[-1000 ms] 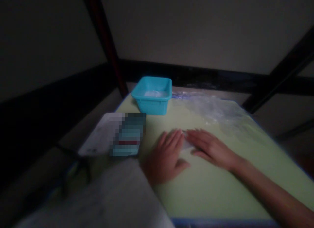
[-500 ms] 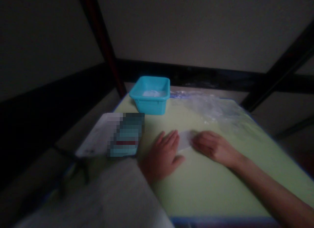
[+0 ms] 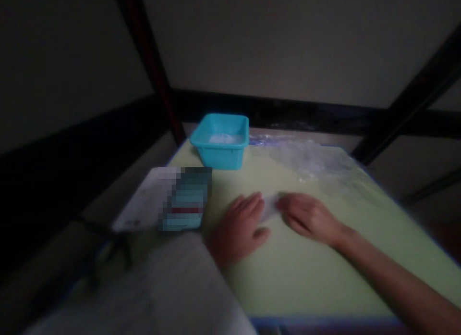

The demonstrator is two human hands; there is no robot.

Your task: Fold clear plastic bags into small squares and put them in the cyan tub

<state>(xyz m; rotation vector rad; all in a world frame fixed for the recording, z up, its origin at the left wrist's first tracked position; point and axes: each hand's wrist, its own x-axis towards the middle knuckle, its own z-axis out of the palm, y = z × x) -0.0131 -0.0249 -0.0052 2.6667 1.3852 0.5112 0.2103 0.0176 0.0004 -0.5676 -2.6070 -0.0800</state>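
Observation:
A small, pale, see-through sheet lies on the yellow-green table between my hands. My left hand rests flat at its left edge, fingers stretched out and thumb apart, holding nothing. From the right, my right hand pinches the sheet's right edge, its fingers closed and partly blurred. Behind the hands stands a turquoise basket with something white inside.
Crumpled clear plastic is spread over the table's back right. On the left lie a white board or sheet and a blurred-out teal item. Pale cloth covers the lower left.
My right hand has shifted slightly left, towards my left hand, and less of the sheet shows between them. My left hand has hardly moved.

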